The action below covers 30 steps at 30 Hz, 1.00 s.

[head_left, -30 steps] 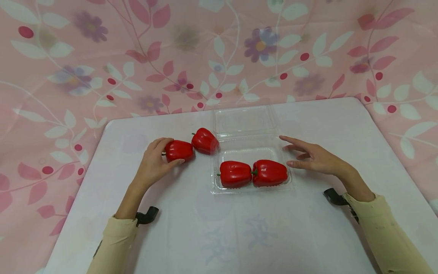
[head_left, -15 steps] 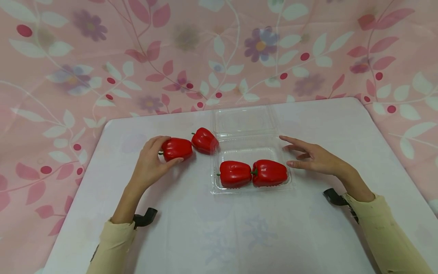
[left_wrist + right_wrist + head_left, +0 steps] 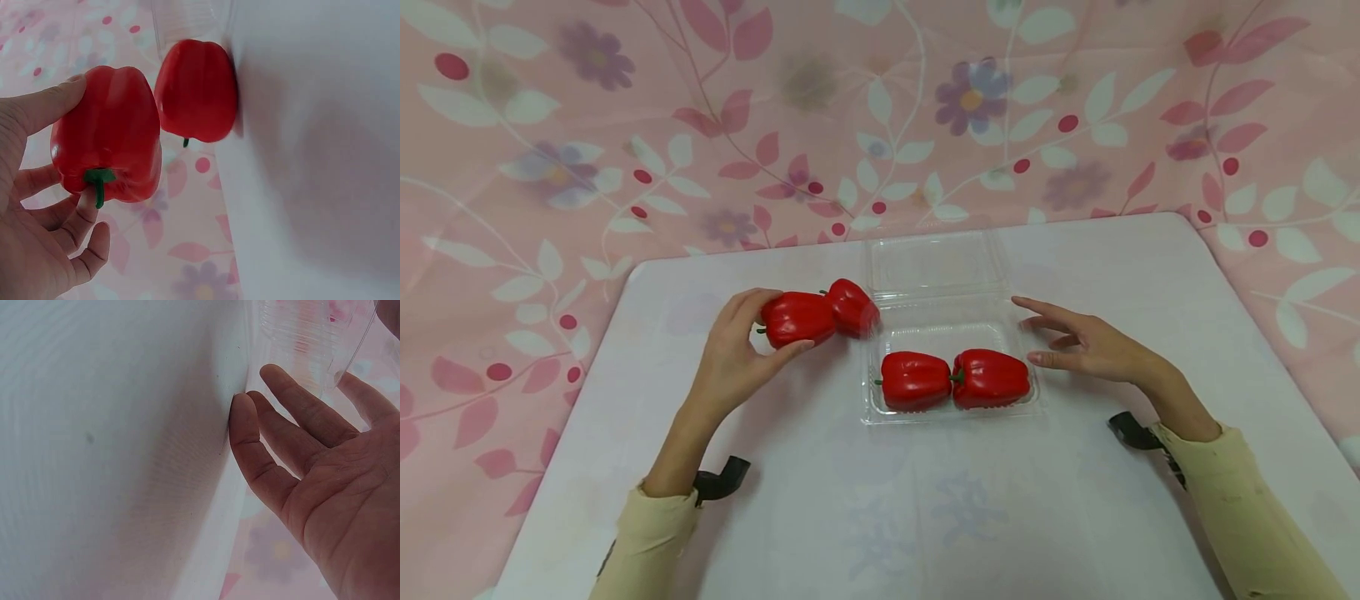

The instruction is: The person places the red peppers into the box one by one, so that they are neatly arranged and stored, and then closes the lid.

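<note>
The left hand (image 3: 730, 358) grips a red pepper (image 3: 799, 319) left of the container (image 3: 940, 337), the right hand (image 3: 1093, 346) relaxed at its right, white desk (image 3: 850, 517) beneath, floral cloth (image 3: 865, 125) behind

Peppers (image 3: 797, 319) look glossy, the container (image 3: 942, 338) plastic.

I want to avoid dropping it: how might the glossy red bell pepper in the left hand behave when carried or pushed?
The glossy red bell pepper seems firm: the fingers leave no visible dent. It may slip, since its skin looks shiny. Its rounded sides could let it roll.
</note>
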Tool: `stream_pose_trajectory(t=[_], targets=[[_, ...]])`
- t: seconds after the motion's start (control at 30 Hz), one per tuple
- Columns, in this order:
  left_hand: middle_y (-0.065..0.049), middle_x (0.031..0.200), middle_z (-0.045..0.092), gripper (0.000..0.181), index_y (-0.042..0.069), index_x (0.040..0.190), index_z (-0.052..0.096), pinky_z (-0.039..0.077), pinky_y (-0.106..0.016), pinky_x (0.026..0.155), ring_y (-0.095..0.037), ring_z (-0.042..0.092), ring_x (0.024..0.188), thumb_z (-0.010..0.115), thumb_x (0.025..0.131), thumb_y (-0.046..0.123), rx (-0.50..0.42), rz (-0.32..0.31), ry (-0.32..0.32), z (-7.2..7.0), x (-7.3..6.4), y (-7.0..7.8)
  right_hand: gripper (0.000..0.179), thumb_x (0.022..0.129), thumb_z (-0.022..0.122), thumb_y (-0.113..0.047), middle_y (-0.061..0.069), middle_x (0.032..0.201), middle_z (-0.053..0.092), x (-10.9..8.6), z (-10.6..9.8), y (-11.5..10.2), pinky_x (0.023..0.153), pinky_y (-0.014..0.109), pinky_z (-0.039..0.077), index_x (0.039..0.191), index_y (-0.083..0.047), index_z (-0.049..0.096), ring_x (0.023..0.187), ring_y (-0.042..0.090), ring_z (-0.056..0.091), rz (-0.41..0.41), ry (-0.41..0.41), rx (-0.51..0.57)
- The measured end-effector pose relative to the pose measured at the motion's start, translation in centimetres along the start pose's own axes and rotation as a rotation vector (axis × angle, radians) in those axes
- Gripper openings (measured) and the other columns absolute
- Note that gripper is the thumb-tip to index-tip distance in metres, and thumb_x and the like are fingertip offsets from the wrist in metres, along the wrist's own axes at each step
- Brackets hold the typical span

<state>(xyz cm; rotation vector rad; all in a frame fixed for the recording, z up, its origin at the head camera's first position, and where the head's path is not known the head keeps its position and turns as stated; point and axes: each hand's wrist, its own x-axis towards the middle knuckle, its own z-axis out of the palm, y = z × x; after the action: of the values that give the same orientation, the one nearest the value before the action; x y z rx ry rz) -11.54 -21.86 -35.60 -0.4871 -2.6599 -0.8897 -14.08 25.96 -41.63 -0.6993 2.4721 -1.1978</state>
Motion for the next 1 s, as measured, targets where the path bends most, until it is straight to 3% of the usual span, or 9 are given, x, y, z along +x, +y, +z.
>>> stream_pose_trajectory(t=[0.4,1.0], targets=[[-0.008,0.131,0.055,0.069,0.009,0.131,0.057,0.055,-0.043,0.080,-0.022,0.055,0.109,0.089,0.073,0.026,-0.062,0.077,0.015,1.0,0.7,1.7,0.082,0.086,0.074,-0.027,0.009,0.154,0.038,0.1,0.0,0.0,0.095,0.058,0.046,0.156,-0.024,0.031,0.130,0.032,0.047,0.009,-0.002,-0.004],[-0.009,0.131,0.055,0.070,0.005,0.133,0.055,0.055,-0.039,0.080,-0.021,0.056,0.106,0.088,0.075,0.028,-0.118,0.121,-0.015,3.4,1.8,3.9,0.082,0.086,0.075,-0.025,0.007,0.153,0.039,0.0,-0.2,0.1,0.095,0.056,0.048,0.155,-0.027,0.031,0.129,0.030,0.048,-0.005,-0.006,0.018]])
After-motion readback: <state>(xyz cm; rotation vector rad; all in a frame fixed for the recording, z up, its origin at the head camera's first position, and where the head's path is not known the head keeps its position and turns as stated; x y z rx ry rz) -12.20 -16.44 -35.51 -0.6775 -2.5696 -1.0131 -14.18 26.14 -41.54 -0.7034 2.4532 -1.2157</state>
